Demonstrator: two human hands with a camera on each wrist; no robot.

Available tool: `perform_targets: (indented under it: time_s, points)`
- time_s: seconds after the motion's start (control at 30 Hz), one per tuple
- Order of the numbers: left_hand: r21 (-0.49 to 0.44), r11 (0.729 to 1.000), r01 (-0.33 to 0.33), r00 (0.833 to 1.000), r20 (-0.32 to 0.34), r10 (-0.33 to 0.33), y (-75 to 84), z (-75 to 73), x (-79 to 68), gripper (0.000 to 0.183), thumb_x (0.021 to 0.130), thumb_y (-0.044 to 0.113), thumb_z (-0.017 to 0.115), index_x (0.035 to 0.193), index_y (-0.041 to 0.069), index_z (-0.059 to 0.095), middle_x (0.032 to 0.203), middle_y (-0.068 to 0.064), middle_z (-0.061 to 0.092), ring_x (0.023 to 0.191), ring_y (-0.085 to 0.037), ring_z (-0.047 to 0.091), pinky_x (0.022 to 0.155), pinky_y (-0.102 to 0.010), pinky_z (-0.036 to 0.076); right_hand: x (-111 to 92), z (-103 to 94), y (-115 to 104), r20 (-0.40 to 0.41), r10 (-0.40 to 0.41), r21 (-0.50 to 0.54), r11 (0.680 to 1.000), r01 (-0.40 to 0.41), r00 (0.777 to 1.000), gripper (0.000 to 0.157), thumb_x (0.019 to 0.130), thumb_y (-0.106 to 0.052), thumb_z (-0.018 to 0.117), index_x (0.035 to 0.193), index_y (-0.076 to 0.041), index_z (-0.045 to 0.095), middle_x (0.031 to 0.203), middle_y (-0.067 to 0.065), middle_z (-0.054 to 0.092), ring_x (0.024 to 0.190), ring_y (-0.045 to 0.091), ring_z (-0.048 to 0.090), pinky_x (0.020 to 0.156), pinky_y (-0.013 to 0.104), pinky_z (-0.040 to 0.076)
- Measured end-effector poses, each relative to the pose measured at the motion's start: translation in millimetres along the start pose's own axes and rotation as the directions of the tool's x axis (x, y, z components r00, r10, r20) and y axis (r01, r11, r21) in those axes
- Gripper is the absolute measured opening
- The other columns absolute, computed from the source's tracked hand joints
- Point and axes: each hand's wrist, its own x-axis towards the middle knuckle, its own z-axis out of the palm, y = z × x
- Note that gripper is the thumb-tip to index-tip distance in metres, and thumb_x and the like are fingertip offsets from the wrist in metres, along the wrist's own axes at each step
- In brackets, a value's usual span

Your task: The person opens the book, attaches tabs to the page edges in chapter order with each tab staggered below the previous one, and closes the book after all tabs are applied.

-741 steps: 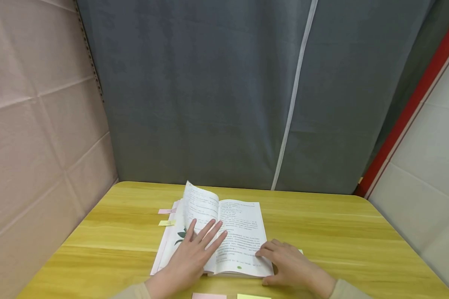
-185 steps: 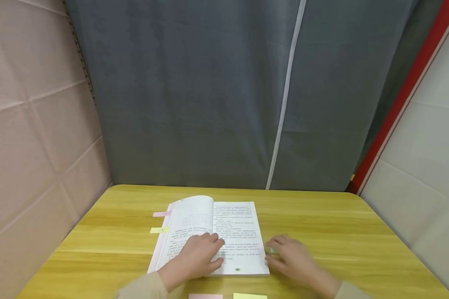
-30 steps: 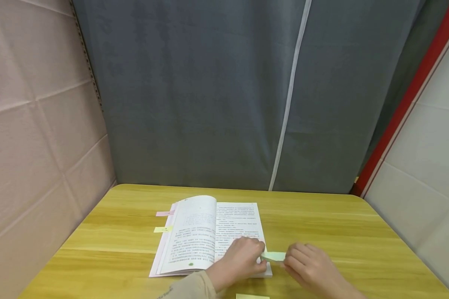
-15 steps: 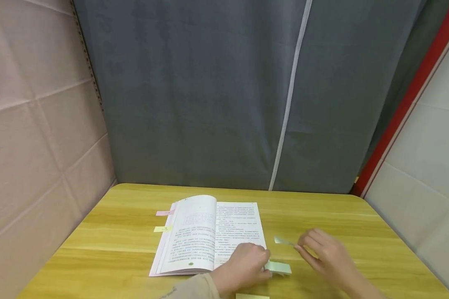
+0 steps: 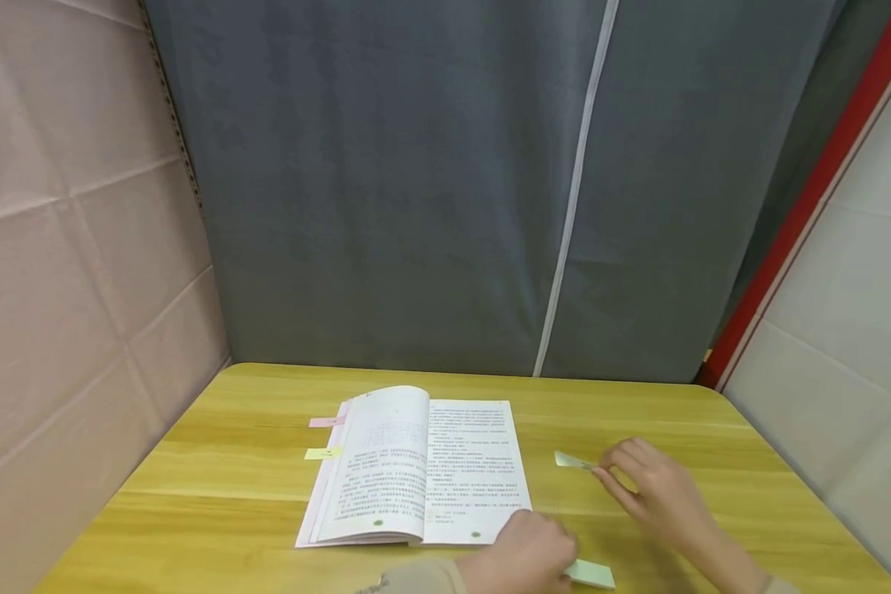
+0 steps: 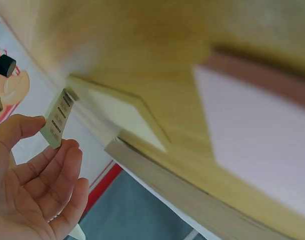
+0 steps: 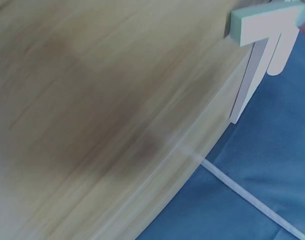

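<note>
An open book (image 5: 416, 478) lies flat on the yellow wooden table (image 5: 698, 429). My left hand (image 5: 568, 561) is by the near table edge, just right of the book's near corner. It holds a pale green sticky-note pad (image 5: 592, 574). In the left wrist view the pad (image 6: 55, 124) shows edge-on between my thumb and fingers (image 6: 62, 165). My right hand (image 5: 597, 470) hovers to the right of the book and pinches a single green note (image 5: 570, 459). That note (image 7: 262, 24) shows at the top right of the blurred right wrist view.
A pink tab (image 5: 327, 421) and a yellow tab (image 5: 322, 453) stick out of the book's left edge. A yellow pad (image 6: 123, 114) and a pink pad (image 6: 257, 145) lie near the table's front edge. A grey curtain (image 5: 445, 181) hangs behind the table.
My right hand has pulled one green note off the pad and carried it up and to the right. My left hand has drawn the pad back toward the near edge, off the book.
</note>
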Motion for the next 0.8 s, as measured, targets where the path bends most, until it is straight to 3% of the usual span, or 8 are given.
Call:
perform_targets:
  time_s: [0.17, 0.5, 0.67, 0.8]
  points:
    - [-0.001, 1.0, -0.013, 0.997, 0.072, 0.013, 6.8, 2.4, 3.4, 0.024, 0.071, 0.041, 0.067, 0.06, 0.025, 0.054, 0.051, 0.014, 0.041, 0.041, 0.0, 0.034, 0.035, -0.016, 0.026, -3, 0.3, 5, -0.005, 0.003, -0.006, 1.0, -0.003, 1.0, 0.029, 0.089, -0.037, 0.046, 0.072, -0.017, 0.059, 0.076, -0.011, 0.054, 0.067, 0.006, 0.051, 0.053, 0.02, 0.042]
    - [0.02, 0.998, -0.051, 0.993, 0.108, 0.049, 14.2, 8.2, 4.2, 0.039, 0.082, 0.039, 0.054, 0.048, 0.024, 0.041, 0.043, 0.013, 0.031, 0.036, 0.0, 0.025, 0.032, -0.015, 0.022, -5, 3.7, 11, 0.002, 0.01, -0.019, 1.0, -0.01, 1.0, 0.028, 0.088, -0.037, 0.048, 0.072, -0.017, 0.059, 0.075, -0.01, 0.055, 0.067, 0.006, 0.051, 0.052, 0.02, 0.042]
    - [-0.001, 1.0, -0.031, 0.986, 0.166, 0.031, 16.4, 7.2, 2.6, 0.048, 0.086, 0.049, 0.043, 0.046, 0.022, 0.039, 0.04, 0.012, 0.028, 0.034, -0.001, 0.022, 0.032, -0.014, 0.023, -5, 7.3, 12, 0.055, 0.05, -0.006, 0.999, -0.049, 0.997, 0.017, 0.083, -0.033, 0.058, 0.073, -0.018, 0.06, 0.076, -0.01, 0.056, 0.069, 0.007, 0.052, 0.053, 0.022, 0.043]
    - [0.015, 1.0, -0.001, 0.981, 0.193, -0.002, 13.4, 3.8, 1.7, 0.04, 0.082, 0.048, 0.051, 0.051, 0.025, 0.047, 0.043, 0.013, 0.033, 0.035, -0.001, 0.026, 0.034, -0.015, 0.026, -2, 10.9, 11, 0.099, 0.073, 0.021, 0.997, -0.076, 0.992, 0.009, 0.076, -0.025, 0.066, 0.074, -0.02, 0.059, 0.078, -0.012, 0.056, 0.071, 0.007, 0.052, 0.055, 0.022, 0.044]
